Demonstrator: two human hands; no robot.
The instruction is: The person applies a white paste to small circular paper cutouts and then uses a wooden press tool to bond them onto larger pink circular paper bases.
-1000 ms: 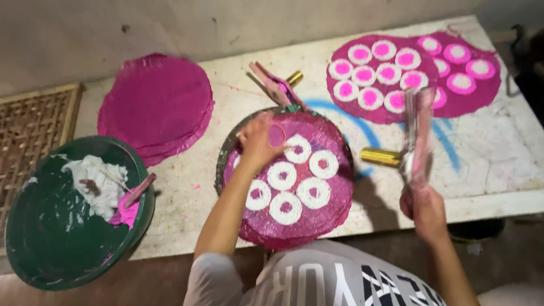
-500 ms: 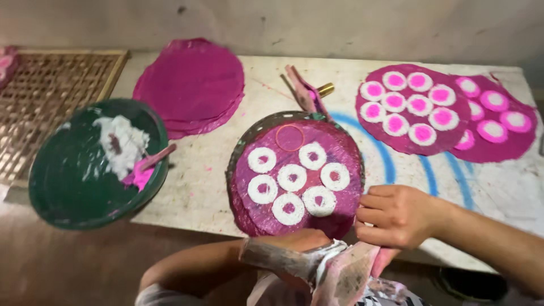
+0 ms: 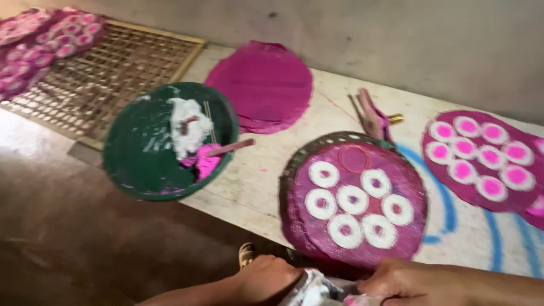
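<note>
Gripping crumpled plastic bag (image 3: 317, 289) at bottom edge, left hand (image 3: 266, 279) and right hand (image 3: 405, 279) both closed on it; half a second ago right hand sat higher, by magenta disc (image 3: 357, 198); disc now uncovered, six white rings, one bare outline; green bowl (image 3: 141, 164) untouched.

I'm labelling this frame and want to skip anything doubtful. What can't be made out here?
Head view only:
- What the left hand and right hand grip: a crumpled plastic bag, cut off by the bottom edge.
- The right-hand magenta disc with pink-centred rings runs past the right edge.
- Motion blur smears the tools in the green dish.
- The discs at top left are cropped by the corner.
</note>
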